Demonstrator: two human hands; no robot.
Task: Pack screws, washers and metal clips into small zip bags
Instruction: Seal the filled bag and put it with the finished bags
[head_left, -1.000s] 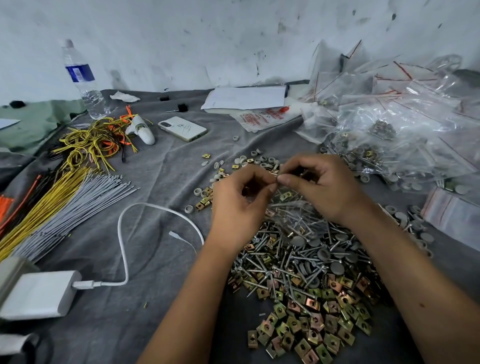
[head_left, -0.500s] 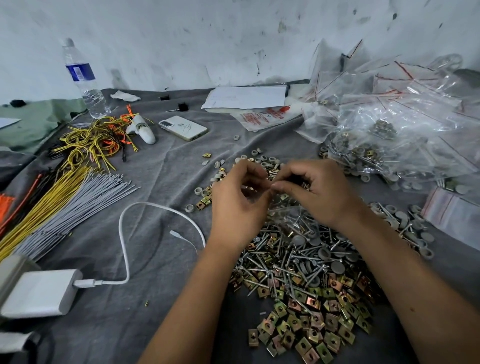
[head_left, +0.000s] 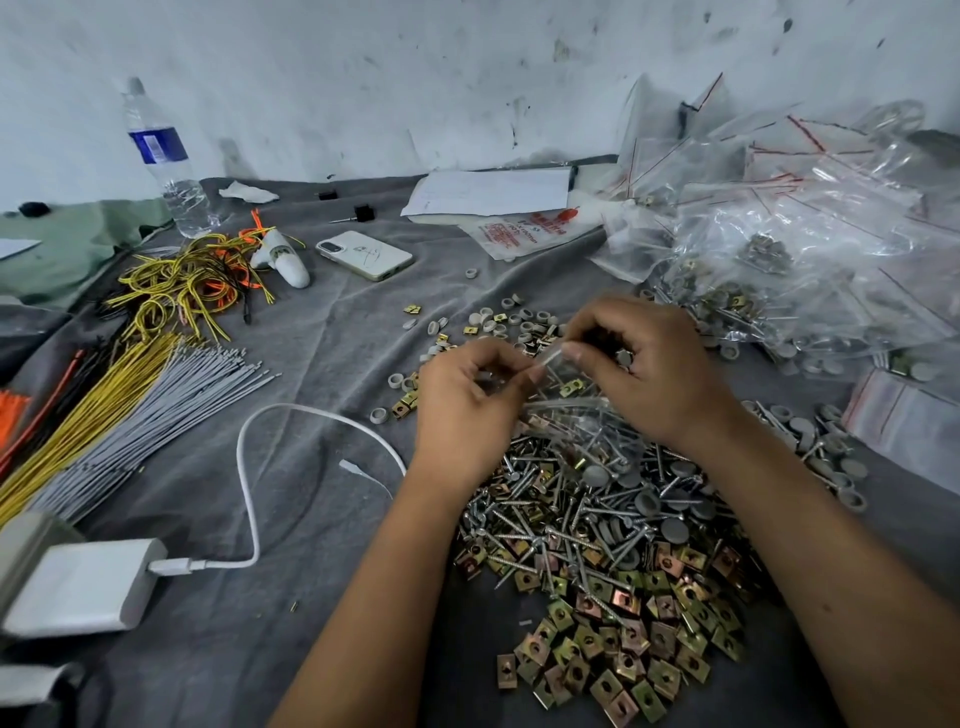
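My left hand (head_left: 465, 405) and my right hand (head_left: 654, 374) meet at the table's middle, both pinching the top edge of a small clear zip bag (head_left: 569, 410) with screws inside. Below the hands lies a heap of silver screws (head_left: 561, 514) mixed with grey round washers (head_left: 647, 501). Nearer to me spreads a pile of brass-coloured square metal clips (head_left: 618, 660). More grey washers (head_left: 511, 319) and a few clips are scattered beyond my fingers. At the right, filled zip bags (head_left: 769, 291) are piled against the wall.
A white phone (head_left: 363, 254), a water bottle (head_left: 163, 161) and papers (head_left: 493, 192) sit at the back. Yellow and grey wire bundles (head_left: 130, 395) lie at the left. A white charger (head_left: 78, 587) with its cable (head_left: 249, 467) is at the front left. Empty bags (head_left: 904, 421) lie far right.
Both hands have shifted slightly right and the fingertips have slid along the bag's top edge; the bag hangs a little lower over the screw heap.
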